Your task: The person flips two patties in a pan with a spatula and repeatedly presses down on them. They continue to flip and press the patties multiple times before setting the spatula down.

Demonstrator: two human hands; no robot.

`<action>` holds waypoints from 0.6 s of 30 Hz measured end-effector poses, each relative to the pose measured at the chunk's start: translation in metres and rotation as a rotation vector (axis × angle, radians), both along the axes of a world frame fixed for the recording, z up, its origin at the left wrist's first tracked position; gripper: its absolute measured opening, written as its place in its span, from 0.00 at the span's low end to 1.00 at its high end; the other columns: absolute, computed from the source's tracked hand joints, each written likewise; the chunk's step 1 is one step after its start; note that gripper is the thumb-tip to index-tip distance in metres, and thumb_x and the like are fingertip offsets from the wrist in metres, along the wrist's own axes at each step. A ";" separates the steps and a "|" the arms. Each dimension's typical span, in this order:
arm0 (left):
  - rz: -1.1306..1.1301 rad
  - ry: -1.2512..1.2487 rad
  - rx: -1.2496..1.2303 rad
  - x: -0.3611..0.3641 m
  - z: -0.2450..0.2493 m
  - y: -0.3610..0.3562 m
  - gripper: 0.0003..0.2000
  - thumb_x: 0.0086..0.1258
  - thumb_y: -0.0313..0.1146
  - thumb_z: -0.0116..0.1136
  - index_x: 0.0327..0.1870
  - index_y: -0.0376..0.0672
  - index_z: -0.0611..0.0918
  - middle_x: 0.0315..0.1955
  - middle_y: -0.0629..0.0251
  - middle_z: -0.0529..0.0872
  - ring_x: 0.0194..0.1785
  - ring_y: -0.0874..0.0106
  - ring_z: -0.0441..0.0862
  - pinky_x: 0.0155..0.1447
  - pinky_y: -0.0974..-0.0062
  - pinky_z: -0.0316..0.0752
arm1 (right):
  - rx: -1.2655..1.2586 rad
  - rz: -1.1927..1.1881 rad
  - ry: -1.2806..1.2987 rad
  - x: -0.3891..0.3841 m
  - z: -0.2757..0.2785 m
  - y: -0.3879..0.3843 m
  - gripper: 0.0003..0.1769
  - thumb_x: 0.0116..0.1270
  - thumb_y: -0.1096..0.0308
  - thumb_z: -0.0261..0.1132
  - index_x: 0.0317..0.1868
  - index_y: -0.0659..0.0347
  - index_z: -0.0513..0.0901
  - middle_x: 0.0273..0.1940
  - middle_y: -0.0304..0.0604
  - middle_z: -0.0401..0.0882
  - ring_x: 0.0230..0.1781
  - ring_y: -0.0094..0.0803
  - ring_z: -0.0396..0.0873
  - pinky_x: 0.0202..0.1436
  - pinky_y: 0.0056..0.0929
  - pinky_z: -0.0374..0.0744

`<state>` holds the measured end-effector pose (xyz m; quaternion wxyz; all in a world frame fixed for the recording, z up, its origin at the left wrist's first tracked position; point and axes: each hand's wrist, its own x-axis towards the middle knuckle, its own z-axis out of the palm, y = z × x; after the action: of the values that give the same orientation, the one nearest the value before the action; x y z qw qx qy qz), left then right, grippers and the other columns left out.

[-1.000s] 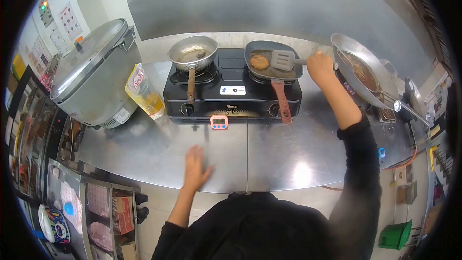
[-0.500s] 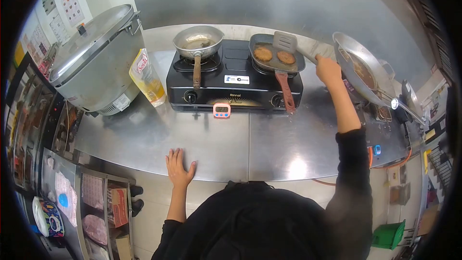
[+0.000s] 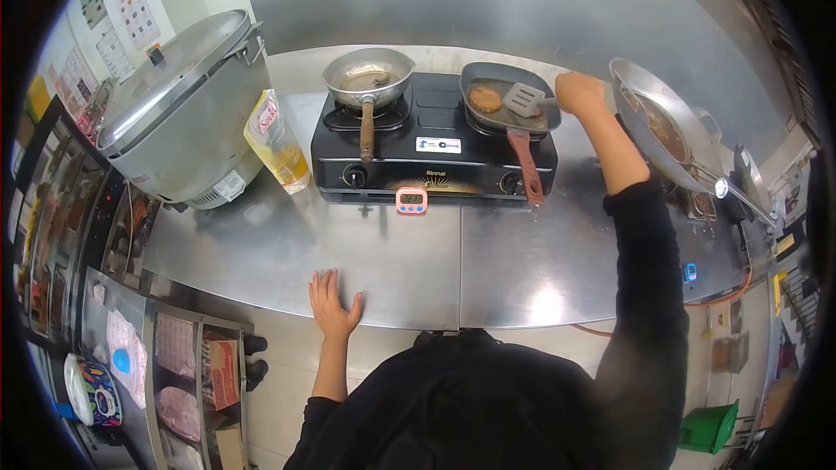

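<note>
My right hand (image 3: 582,94) is closed round the handle of a slotted spatula (image 3: 524,100). The spatula's blade is inside the square frying pan (image 3: 475,75), over the spot of the right-hand patty and hiding it. To its left a browned patty (image 3: 485,99) lies in the pan, which sits on the right burner of a black gas stove (image 3: 422,157). My left hand (image 3: 334,305) rests flat near the counter's front edge, fingers spread, holding nothing. A pink timer (image 3: 411,201) stands in front of the stove.
A round pan (image 3: 405,87) with a wooden handle sits on the left burner. Left of the stove stand an oil pouch (image 3: 277,144) and a big rice cooker (image 3: 178,113). A large wok (image 3: 688,139) is at the right. The steel counter (image 3: 366,248) runs along the front.
My right hand has brought the spatula down and slightly back, from above the pan's far edge onto the right-hand patty, now covered. The whole view has shifted slightly. My left hand stays on the counter.
</note>
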<state>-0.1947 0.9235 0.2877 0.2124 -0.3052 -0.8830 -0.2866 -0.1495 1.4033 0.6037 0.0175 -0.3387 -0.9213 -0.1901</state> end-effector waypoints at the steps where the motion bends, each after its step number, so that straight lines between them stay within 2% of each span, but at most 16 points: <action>1: 0.000 -0.001 0.002 0.000 0.000 0.001 0.31 0.54 0.46 0.61 0.57 0.37 0.72 0.55 0.54 0.74 0.66 0.50 0.62 0.68 0.49 0.53 | -0.011 -0.015 -0.025 -0.002 -0.002 0.006 0.09 0.55 0.70 0.61 0.35 0.62 0.85 0.38 0.52 0.83 0.39 0.44 0.83 0.40 0.38 0.80; 3: 0.000 0.000 0.003 0.000 0.000 0.001 0.31 0.54 0.46 0.61 0.57 0.37 0.72 0.54 0.54 0.74 0.66 0.50 0.62 0.68 0.50 0.53 | -0.034 -0.045 -0.074 -0.005 -0.009 0.022 0.09 0.54 0.70 0.62 0.36 0.61 0.85 0.36 0.51 0.84 0.37 0.42 0.84 0.38 0.37 0.80; 6: -0.003 -0.004 -0.001 0.000 0.000 0.001 0.30 0.54 0.45 0.61 0.57 0.37 0.72 0.54 0.54 0.74 0.66 0.50 0.62 0.68 0.50 0.53 | -0.346 -0.102 -0.078 -0.002 -0.001 0.041 0.09 0.54 0.70 0.62 0.36 0.59 0.85 0.34 0.49 0.84 0.36 0.40 0.84 0.37 0.35 0.80; 9: -0.005 -0.017 -0.013 0.000 0.000 0.001 0.30 0.54 0.45 0.61 0.57 0.37 0.72 0.54 0.54 0.74 0.66 0.50 0.62 0.68 0.50 0.53 | -0.326 -0.110 -0.002 0.004 0.012 0.035 0.07 0.53 0.72 0.61 0.31 0.62 0.85 0.28 0.46 0.84 0.35 0.38 0.84 0.41 0.37 0.79; 12: -0.015 -0.019 -0.014 -0.001 -0.001 0.001 0.30 0.54 0.45 0.61 0.57 0.37 0.72 0.54 0.54 0.74 0.66 0.50 0.62 0.68 0.50 0.53 | -0.186 -0.077 -0.014 0.004 0.021 0.025 0.10 0.55 0.69 0.62 0.37 0.59 0.85 0.35 0.48 0.84 0.36 0.39 0.84 0.37 0.35 0.80; 15: -0.022 -0.014 -0.012 0.000 -0.001 0.001 0.30 0.54 0.45 0.61 0.57 0.37 0.72 0.54 0.53 0.74 0.66 0.50 0.62 0.68 0.50 0.54 | 0.006 -0.047 -0.027 0.003 0.025 0.000 0.10 0.55 0.69 0.62 0.37 0.61 0.84 0.37 0.49 0.84 0.39 0.41 0.83 0.38 0.37 0.80; 18: -0.026 -0.015 -0.015 0.000 0.001 0.001 0.31 0.55 0.45 0.61 0.58 0.37 0.72 0.54 0.53 0.74 0.66 0.50 0.62 0.68 0.50 0.54 | -0.013 -0.050 -0.075 -0.002 0.028 -0.009 0.10 0.56 0.70 0.61 0.37 0.62 0.84 0.40 0.51 0.83 0.41 0.42 0.83 0.40 0.38 0.80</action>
<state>-0.1947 0.9243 0.2884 0.1996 -0.3163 -0.8825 -0.2850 -0.1516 1.3939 0.6319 -0.0242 -0.3544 -0.9138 -0.1970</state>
